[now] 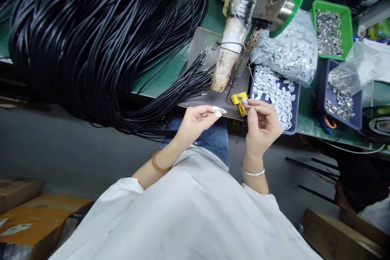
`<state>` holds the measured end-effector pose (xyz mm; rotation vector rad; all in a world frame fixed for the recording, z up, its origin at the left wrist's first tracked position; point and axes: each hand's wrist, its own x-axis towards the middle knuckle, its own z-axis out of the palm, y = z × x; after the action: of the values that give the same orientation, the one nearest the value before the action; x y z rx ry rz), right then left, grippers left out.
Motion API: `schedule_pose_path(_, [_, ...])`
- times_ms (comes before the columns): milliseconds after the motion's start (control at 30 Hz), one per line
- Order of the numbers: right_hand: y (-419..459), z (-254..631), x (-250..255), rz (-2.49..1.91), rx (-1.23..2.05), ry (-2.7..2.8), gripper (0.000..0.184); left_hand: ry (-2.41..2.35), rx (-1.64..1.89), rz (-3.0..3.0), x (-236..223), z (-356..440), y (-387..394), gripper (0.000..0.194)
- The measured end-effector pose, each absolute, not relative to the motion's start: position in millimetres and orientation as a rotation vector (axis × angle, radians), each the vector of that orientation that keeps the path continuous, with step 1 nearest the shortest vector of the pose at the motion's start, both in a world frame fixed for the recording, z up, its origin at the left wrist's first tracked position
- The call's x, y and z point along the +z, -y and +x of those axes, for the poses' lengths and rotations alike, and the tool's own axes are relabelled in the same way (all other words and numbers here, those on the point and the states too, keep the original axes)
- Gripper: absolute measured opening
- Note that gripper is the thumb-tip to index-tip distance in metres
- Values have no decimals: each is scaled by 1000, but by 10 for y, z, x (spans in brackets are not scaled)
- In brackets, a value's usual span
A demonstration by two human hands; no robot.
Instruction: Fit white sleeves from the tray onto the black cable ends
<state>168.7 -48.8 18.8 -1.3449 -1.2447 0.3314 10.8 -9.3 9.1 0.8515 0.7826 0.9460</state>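
Note:
My left hand [198, 122] is closed in a pinch, with white wraps on its thumb and index fingertips. Something small and pale shows at those tips, too small to name. My right hand [262, 125] pinches a small flat pale piece [245, 101] between thumb and fingers. Right by those fingertips, a yellow clip-like holder [239, 98] sits at the edge of a dark metal plate [210, 98]. Black cables [170, 95] with bare ends lie on the plate, left of a wrapped tube [227, 61] that points down.
A big coil of black cable [100, 36] covers the left of the bench. To the right stand a blue tray of pale pieces [294, 120], a bag of similar pieces [289, 48], a green tray [347, 28], another blue tray [358, 109] and a solder-like spool [292, 12].

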Motion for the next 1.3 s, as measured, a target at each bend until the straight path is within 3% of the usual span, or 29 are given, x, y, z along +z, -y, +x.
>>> schedule_pose_path(100, [524, 1672, 181, -1287, 136, 1449, 16, -847, 977, 853, 82, 116, 49, 29])
schedule_pose_path(267, [569, 1596, 118, -1234, 98, 1676, 19, -856, 1011, 872, 102, 145, -11, 28])
schedule_pose_path(433, [527, 1605, 87, -1325, 296, 1398, 6, -829, 1004, 873, 105, 159, -36, 28])
schedule_pose_path(600, [552, 1553, 131, -1286, 496, 1239, 5, -818, 1014, 862, 107, 180, -8, 38])
schedule_pose_path(900, [506, 1570, 84, -1226, 798, 1139, 10, -679, 827, 906, 75, 150, 29, 33])
schedule_pose_path(1033, [531, 1606, 136, -1298, 468, 1297, 3, -753, 849, 854, 60, 175, 28, 29])
schedule_pose_path(1133, [569, 1606, 170, -1298, 73, 1551, 20, -817, 906, 881, 78, 193, 18, 24])
schedule_pose_path(1300, [552, 1614, 123, -1278, 30, 1683, 23, -832, 990, 917, 112, 190, -21, 15])
